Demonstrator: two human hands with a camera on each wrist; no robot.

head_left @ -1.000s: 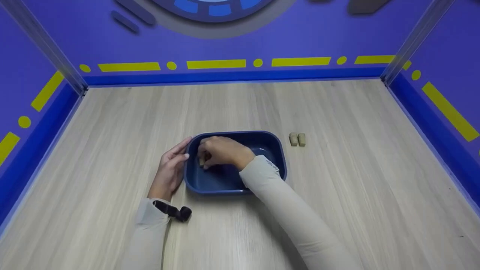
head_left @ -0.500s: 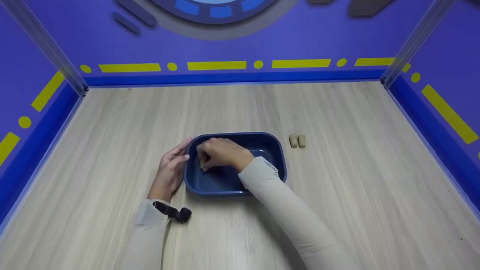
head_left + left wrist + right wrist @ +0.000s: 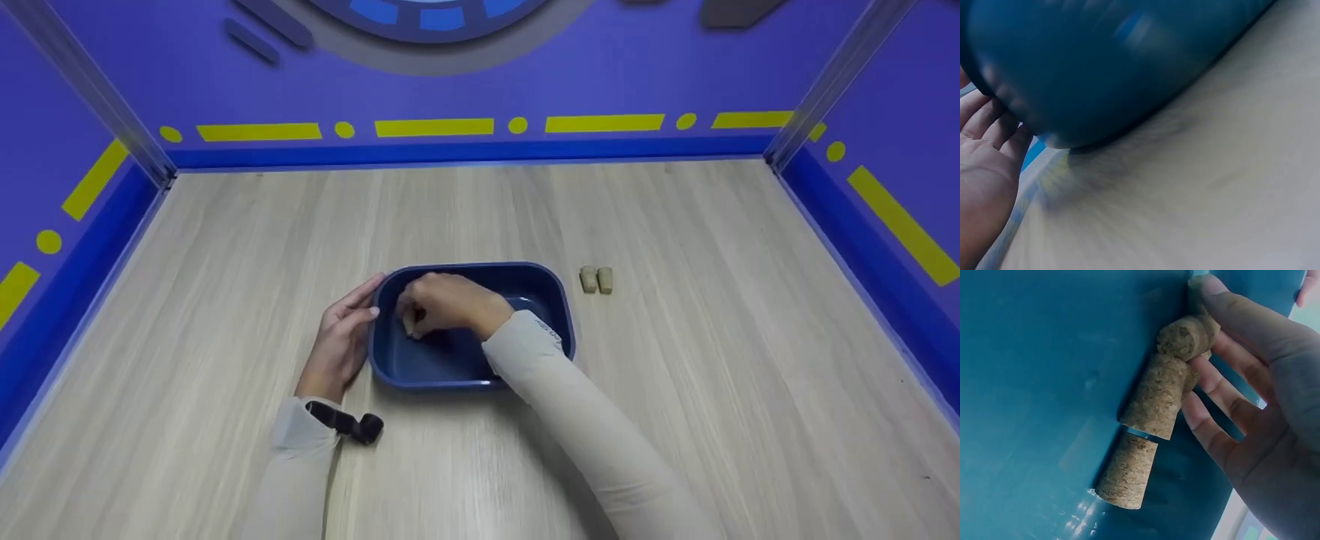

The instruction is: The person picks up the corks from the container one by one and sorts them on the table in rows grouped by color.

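Observation:
A deep blue plastic bin (image 3: 442, 385) stands on the table. My left hand (image 3: 341, 349) rests against its left outer wall, fingers extended and thumb at the rim; in the left wrist view, those fingers (image 3: 994, 121) lie along the bin's outside. Inside the bin at the left, my right hand (image 3: 450, 304) pinches a cork stopper (image 3: 1196, 295) beneath the thumb. Under the other fingers lie more cork stoppers: one end-on (image 3: 1176, 340), a longer cork (image 3: 1154, 396) below it, and a cork (image 3: 1127, 472) nearest the camera. The knuckles hide these corks in the head view.
Two more corks (image 3: 596, 280) stand side by side on the wooden table (image 3: 697, 360), right of the bin. Blue panels (image 3: 480, 90) with yellow marks enclose the table at the back and both sides. A black wrist camera (image 3: 360, 426) sits on the left sleeve.
The right hand stays in the bin's left part, its fingertips shifting only slightly over the corks. The left hand, the bin and the two corks outside keep their places.

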